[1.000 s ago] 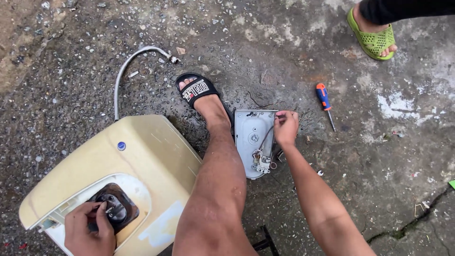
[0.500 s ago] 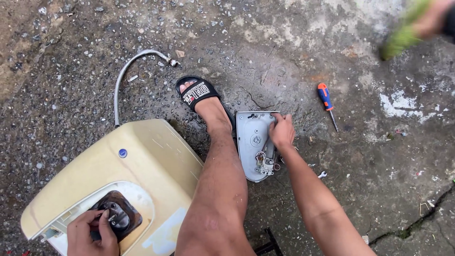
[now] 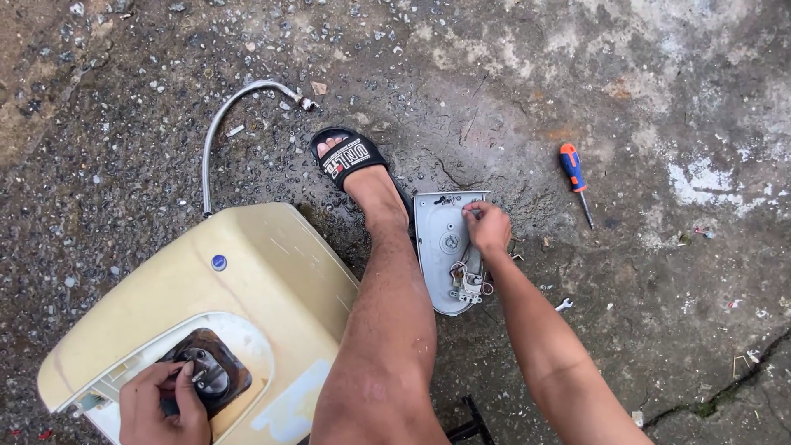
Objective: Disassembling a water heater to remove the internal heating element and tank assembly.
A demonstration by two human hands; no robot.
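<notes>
A cream-yellow water heater tank (image 3: 206, 288) lies on the concrete ground at lower left. My left hand (image 3: 161, 404) rests on the rusty dark flange (image 3: 216, 375) in its open end, fingers pinched on the metal fitting there. My right hand (image 3: 488, 227) reaches to a grey plastic cover panel (image 3: 441, 247) lying inside-up on the ground, fingertips pinched at its upper right part. Small wires and a white connector (image 3: 468, 280) sit in the panel below the hand. My bare leg and foot in a black sandal (image 3: 350, 156) stand between tank and panel.
An orange and blue screwdriver (image 3: 574, 177) lies on the ground right of the panel. A braided metal hose (image 3: 216, 132) curves from the tank toward upper centre. A small white bit (image 3: 563, 305) lies on the ground, and a crack runs at lower right.
The other person's foot in a green sandal at upper right has left the view. My right hand shifted slightly on the panel's upper part. My left hand stays on the flange.
</notes>
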